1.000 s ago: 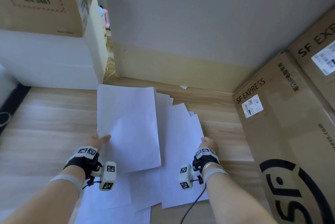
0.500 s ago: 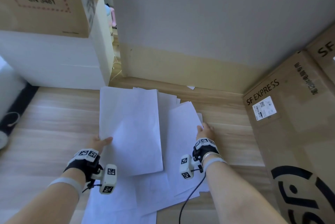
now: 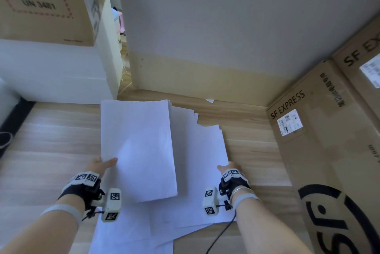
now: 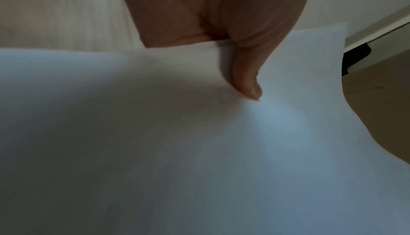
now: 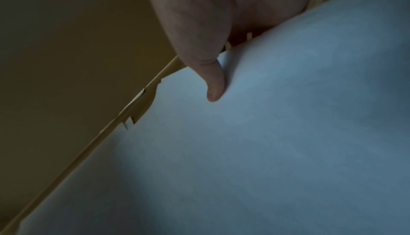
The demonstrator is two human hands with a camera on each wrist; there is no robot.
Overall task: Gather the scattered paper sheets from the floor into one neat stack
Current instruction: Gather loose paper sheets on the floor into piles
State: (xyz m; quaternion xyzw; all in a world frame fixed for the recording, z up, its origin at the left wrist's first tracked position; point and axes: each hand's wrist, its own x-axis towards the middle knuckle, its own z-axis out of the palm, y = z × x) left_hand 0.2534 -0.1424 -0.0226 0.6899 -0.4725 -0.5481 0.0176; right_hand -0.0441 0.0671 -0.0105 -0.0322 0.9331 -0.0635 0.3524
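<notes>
From above we see our left hand [image 3: 102, 166] pinching a paper stack [image 3: 137, 147]; only its wrist view shows several edges. Beside that stack, our right hand [image 3: 227, 169] thumb-pinches a floor sheet [image 3: 205, 161].

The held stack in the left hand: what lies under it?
Under the stack, pinched by the left hand, loose sheets lie overlapped on the wooden floor. How many it covers is hidden.

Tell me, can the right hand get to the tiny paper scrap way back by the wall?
Probably not right now. The right hand is busy pinching the edge of a loose sheet, and the scrap lies well beyond it by the baseboard. Nothing blocks the way, so letting go and leaning forward would likely do it.
</notes>
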